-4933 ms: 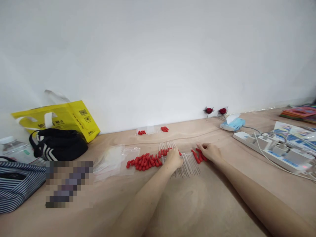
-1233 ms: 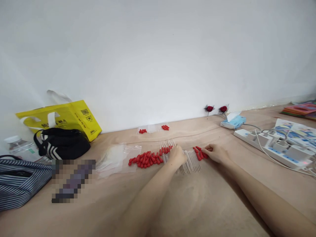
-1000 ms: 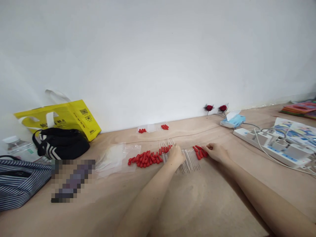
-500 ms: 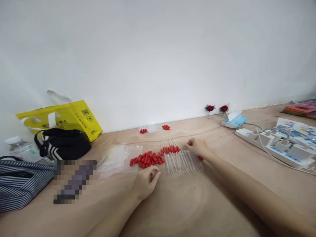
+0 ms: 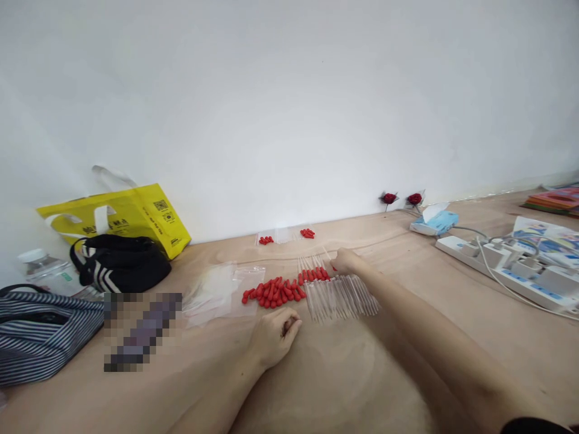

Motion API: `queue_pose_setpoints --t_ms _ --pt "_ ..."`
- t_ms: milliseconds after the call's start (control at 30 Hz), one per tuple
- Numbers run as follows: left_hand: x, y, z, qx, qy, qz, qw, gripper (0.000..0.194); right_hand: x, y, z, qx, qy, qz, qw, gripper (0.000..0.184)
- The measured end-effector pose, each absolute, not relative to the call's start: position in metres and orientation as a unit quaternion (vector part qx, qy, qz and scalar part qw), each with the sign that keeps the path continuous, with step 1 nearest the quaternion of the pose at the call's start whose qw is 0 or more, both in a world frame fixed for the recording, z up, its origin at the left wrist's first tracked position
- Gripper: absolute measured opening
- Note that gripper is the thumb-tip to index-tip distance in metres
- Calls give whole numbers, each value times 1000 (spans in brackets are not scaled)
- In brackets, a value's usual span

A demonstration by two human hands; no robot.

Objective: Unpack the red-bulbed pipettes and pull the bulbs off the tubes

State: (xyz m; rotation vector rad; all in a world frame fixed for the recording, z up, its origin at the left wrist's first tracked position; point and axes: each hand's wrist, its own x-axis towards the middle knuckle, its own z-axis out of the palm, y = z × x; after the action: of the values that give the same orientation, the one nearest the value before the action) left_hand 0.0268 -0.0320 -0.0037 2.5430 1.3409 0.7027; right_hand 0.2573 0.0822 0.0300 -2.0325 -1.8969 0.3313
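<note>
My right hand (image 5: pixel 347 262) is closed on a dropper, its red bulb (image 5: pixel 334 266) showing at the fingertips and its thin clear tube pointing up and left. It is at the right end of a row of droppers with red bulbs (image 5: pixel 313 275), tubes pointing to the wall. Just below that row lie many clear tubes (image 5: pixel 342 299) side by side, without bulbs. My left hand (image 5: pixel 277 339) rests on the table with fingers curled in and nothing visible in them. Above it is a heap of loose red rubber bulbs (image 5: pixel 275 292).
Clear plastic bags (image 5: pixel 212 289) lie left of the heap. Small groups of red-bulbed droppers (image 5: pixel 307 233) lie near the wall. A power strip (image 5: pixel 497 265), tissue pack (image 5: pixel 435 222) and two red roses (image 5: pixel 389 198) are right; a yellow bag (image 5: pixel 136 211), black pouch (image 5: pixel 126 262) and striped bag (image 5: pixel 45 337) left.
My right hand has moved left, from above the clear tubes to the end of the bulbed row, bringing a red-bulbed dropper with it. My left hand stays curled; the view has shifted slightly.
</note>
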Motion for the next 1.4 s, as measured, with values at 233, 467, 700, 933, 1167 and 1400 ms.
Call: queue_pose_setpoints --t_ms 233,467,700,933,1167,1400 --pt "34 -35 -6 828 421 358 -92 10 278 3 11 -542 -778 -64 311 20" --pt "46 -42 -3 856 331 344 -197 23 264 -42 -22 -306 -856 -199 365 16" --pt "46 -40 -7 878 316 303 -193 20 248 -43 -18 -331 -853 -203 348 15" --pt "45 -42 -8 874 318 318 -186 20 249 -47 -20 -349 -842 -206 356 19" --pt "7 -33 3 810 417 380 -159 20 299 -33 -23 -482 -757 -170 407 20" --pt "-15 -12 15 654 604 455 22 31 311 -12 -24 -618 -669 -104 400 28"
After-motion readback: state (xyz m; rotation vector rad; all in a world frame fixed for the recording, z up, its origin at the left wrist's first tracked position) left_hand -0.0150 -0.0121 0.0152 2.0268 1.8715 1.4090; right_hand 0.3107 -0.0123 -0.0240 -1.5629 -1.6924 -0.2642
